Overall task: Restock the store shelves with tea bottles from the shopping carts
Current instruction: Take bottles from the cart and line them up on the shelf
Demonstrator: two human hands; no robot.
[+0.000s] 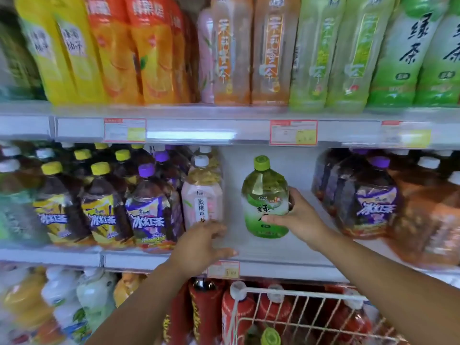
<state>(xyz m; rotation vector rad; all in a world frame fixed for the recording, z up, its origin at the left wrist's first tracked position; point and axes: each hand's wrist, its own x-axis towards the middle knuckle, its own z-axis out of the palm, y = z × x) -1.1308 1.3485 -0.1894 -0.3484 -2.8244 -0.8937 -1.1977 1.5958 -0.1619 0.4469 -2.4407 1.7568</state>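
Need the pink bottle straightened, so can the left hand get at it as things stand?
Probably yes. The left hand is open, its fingers right by the pink bottle, which stands at the front of the shelf with nothing across it.

Left hand [202, 246]: showing bare, forearm uncovered to lower centre.
Right hand [300, 216]: showing bare, forearm uncovered to lower right.

Three red-bordered tags sit in a row at one height: the left price tag [125, 130] with a yellow patch, the middle price tag [293, 132] with print too blurred to read, and the right price tag [405, 134], smeared. The small price tag [223, 269] hangs one tier lower. On the bottom tier, red-labelled bottles [206, 312] stand upright side by side. Pale bottles [94, 295] and orange bottles [22, 302] stand further left, blurred.
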